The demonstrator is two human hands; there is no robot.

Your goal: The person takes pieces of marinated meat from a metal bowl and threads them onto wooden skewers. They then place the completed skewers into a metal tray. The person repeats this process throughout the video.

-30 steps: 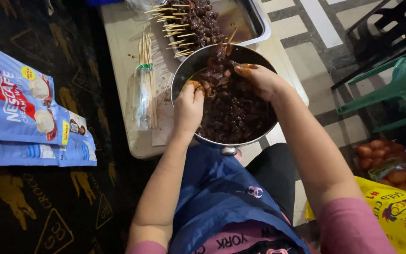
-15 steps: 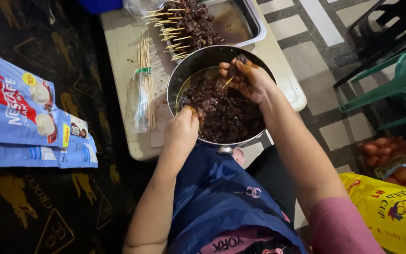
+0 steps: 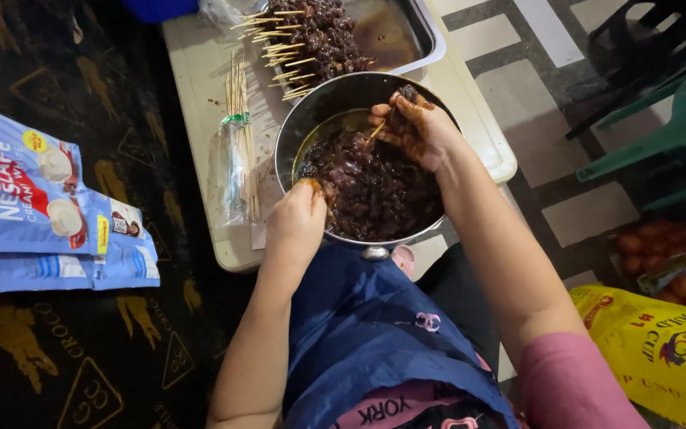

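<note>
— What packaging is there, and where?

— On the left, on the dark patterned floor mat (image 3: 81,334), lie flat blue sachet packs (image 3: 37,214) with red and white panels, overlapping in a row. At the near right corner sits a bright yellow plastic sack (image 3: 660,349) with red and blue print; just beyond it, a mesh bag of reddish-orange round produce (image 3: 660,254). A clear plastic sleeve holding a bundle of bare bamboo skewers (image 3: 240,151) lies on the pale rectangular bench (image 3: 200,71), left of the bowl.

— And the bowl?

— A round stainless-steel mixing bowl (image 3: 311,119) stands at the near edge of the bench, filled with dark brown, glossy, sauce-coated meat chunks (image 3: 375,191). Behind it, at the far side, a rectangular steel tray (image 3: 414,40) carries finished meat skewers (image 3: 311,36), their pale stick ends fanned toward the left.

— What about the hands?

— The right hand (image 3: 418,131), smeared with sauce, hovers over the bowl's far right side — its grip is closed around a thin bamboo stick (image 3: 377,129) with meat at the fingertips. The left hand (image 3: 299,218) rests at the bowl's near left rim, fingers curled down into the meat; whether it pinches a piece I cannot tell.

— Anything else?

— A blue denim garment (image 3: 367,334) covers the lap, and green plastic chair legs (image 3: 668,135) stand on the tiled floor at right.
</note>
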